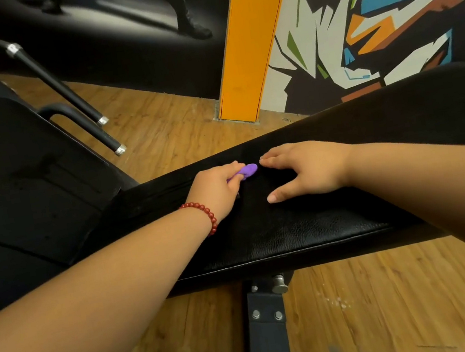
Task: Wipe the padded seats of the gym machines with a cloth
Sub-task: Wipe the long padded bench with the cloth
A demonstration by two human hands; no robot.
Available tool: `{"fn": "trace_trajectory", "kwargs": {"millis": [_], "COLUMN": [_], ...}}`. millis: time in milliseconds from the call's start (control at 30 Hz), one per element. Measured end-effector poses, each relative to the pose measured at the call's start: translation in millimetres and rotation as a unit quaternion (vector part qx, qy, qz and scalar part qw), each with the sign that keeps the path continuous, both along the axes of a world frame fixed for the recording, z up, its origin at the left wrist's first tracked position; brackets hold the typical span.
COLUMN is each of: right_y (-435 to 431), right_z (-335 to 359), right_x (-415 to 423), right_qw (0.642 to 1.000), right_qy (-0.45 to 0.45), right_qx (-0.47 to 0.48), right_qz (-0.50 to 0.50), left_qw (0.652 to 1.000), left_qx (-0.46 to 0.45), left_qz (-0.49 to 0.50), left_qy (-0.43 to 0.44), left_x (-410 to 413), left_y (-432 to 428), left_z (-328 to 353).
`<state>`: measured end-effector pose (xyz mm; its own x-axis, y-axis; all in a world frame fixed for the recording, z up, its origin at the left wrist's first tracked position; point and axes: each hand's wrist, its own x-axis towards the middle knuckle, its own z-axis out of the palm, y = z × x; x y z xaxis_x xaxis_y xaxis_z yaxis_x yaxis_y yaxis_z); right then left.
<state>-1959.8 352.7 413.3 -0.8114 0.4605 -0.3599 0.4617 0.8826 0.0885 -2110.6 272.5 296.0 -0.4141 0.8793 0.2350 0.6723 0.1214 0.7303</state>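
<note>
A long black padded bench pad (310, 233) runs across the middle of the view. My left hand (218, 190), with a red bead bracelet on the wrist, is closed on a small bunched purple cloth (247, 171) that presses against the pad near its far edge. My right hand (306, 170) lies flat on the pad just right of the cloth, fingers spread, fingertips close to the purple bundle. Most of the cloth is hidden inside my left fist.
A second black padded seat (22, 184) sits at the left with two black handle bars (58, 81) above it. The bench's metal post (266, 322) drops to the wooden floor (397, 302). An orange pillar (249, 42) and a painted wall (382, 15) stand behind.
</note>
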Motion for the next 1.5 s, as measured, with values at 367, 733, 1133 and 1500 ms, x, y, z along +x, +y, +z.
{"fn": "trace_trajectory", "kwargs": {"millis": [367,733,1133,1500], "right_y": [26,32,35,35], "right_z": [-9,-15,-16,-17], "right_x": [-24,-26,-27,-28], "right_qw": [0.996,0.994,0.994,0.993], "right_qy": [-0.072,-0.084,-0.088,-0.089], "right_qx": [0.055,0.071,0.067,0.072], "right_qz": [0.002,0.018,0.02,0.018], "left_qw": [0.999,0.998,0.998,0.997], "left_qx": [0.002,-0.038,-0.011,-0.017], "left_qz": [-0.018,0.011,-0.026,-0.007], "left_qy": [-0.041,-0.055,-0.056,-0.072], "left_x": [-15,-20,-25,-26], "left_y": [17,51,28,52], "left_z": [0,14,-1,5]}}
